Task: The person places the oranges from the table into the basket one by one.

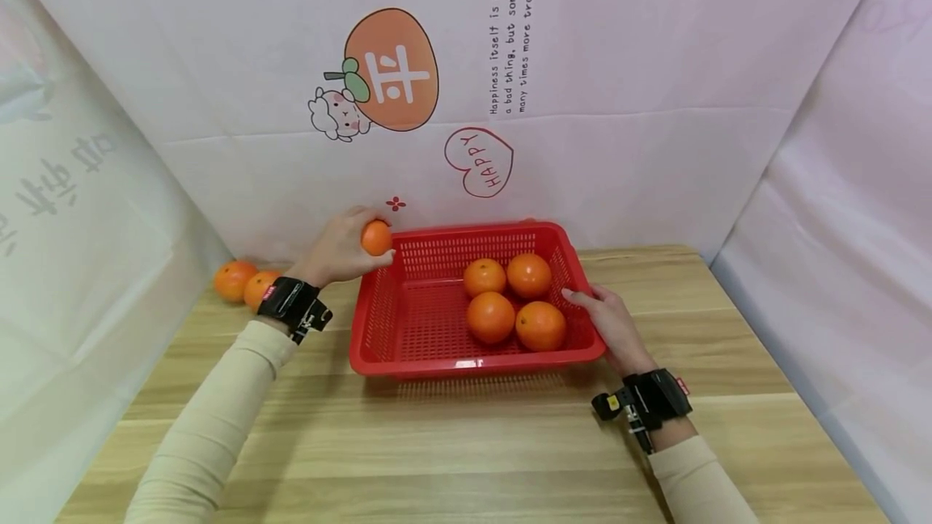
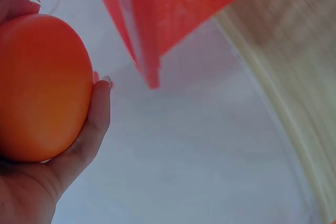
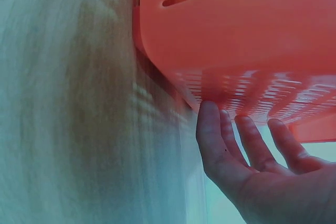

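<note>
In the head view my left hand (image 1: 348, 245) grips an orange (image 1: 376, 238) beside the back left corner of a red plastic basket (image 1: 466, 364). The left wrist view shows the fingers and thumb curled round that orange (image 2: 42, 87), apart from the basket wall (image 2: 178, 9). My right hand (image 1: 613, 326) holds the basket at its right side, thumb over the rim. Seen from the right wrist, the fingertips (image 3: 209, 111) press against the slotted underside of the basket (image 3: 236, 35). Several oranges (image 1: 491, 318) lie in the right half of the basket.
Two more oranges (image 1: 233, 281) sit on the wooden table (image 1: 466, 459) at the back left, partly behind the left wrist. A printed white cloth (image 1: 619, 168) hangs along the table's back edge, with white sheets at both sides.
</note>
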`<act>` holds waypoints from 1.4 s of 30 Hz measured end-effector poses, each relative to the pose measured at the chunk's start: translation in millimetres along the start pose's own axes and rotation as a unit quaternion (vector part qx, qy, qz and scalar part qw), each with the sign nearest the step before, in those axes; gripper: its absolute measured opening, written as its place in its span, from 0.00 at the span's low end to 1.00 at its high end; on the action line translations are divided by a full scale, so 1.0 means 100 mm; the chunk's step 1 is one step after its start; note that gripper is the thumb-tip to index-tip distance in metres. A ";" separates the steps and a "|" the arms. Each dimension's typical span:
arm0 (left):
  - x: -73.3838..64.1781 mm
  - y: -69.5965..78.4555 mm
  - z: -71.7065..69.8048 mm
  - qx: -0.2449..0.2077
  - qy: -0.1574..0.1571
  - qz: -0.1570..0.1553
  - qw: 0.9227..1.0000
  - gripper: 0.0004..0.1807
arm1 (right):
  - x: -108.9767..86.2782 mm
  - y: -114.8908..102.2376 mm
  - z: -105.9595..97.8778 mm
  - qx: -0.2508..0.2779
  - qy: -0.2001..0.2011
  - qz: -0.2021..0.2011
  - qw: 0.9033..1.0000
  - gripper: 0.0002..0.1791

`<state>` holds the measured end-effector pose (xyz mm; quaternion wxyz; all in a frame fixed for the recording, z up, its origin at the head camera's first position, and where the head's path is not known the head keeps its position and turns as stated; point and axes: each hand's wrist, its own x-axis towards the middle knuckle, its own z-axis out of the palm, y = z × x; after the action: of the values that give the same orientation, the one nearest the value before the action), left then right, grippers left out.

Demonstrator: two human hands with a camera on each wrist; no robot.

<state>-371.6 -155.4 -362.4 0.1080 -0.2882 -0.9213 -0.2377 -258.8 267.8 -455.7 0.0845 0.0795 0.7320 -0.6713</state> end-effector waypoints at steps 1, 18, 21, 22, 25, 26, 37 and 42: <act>0.01 0.02 0.01 -0.002 -0.001 0.005 1.000 0.25 | 0.00 0.00 0.00 0.000 0.000 0.000 1.000 0.38; 0.14 0.56 0.23 0.023 -0.059 0.106 0.992 0.25 | -0.01 -0.01 0.01 -0.002 0.000 0.001 1.000 0.39; 0.15 0.63 0.25 0.002 -0.077 0.103 0.992 0.25 | -0.01 -0.01 0.01 -0.001 0.000 0.001 1.000 0.39; 0.15 0.65 0.26 -0.002 -0.082 0.102 0.991 0.25 | -0.01 -0.01 0.01 0.000 0.000 0.000 1.000 0.39; 0.17 0.69 0.28 -0.003 -0.089 0.096 0.991 0.25 | -0.02 -0.01 0.01 0.001 0.000 -0.002 1.000 0.38; 0.17 0.69 0.28 -0.001 -0.090 0.094 0.991 0.25 | -0.02 -0.01 0.01 0.000 -0.001 -0.002 1.000 0.38; 0.26 0.62 0.46 -0.013 -0.083 0.075 0.994 0.26 | -0.01 -0.01 0.00 0.000 -0.003 -0.005 1.000 0.38; 0.31 0.62 0.58 -0.018 -0.101 0.062 0.993 0.27 | -0.02 -0.01 0.01 0.000 -0.005 -0.005 1.000 0.38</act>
<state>-363.8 -66.8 -378.8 0.0239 -0.3689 -0.9034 -0.2171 -257.3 266.7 -454.7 0.0850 0.0729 0.7323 -0.6718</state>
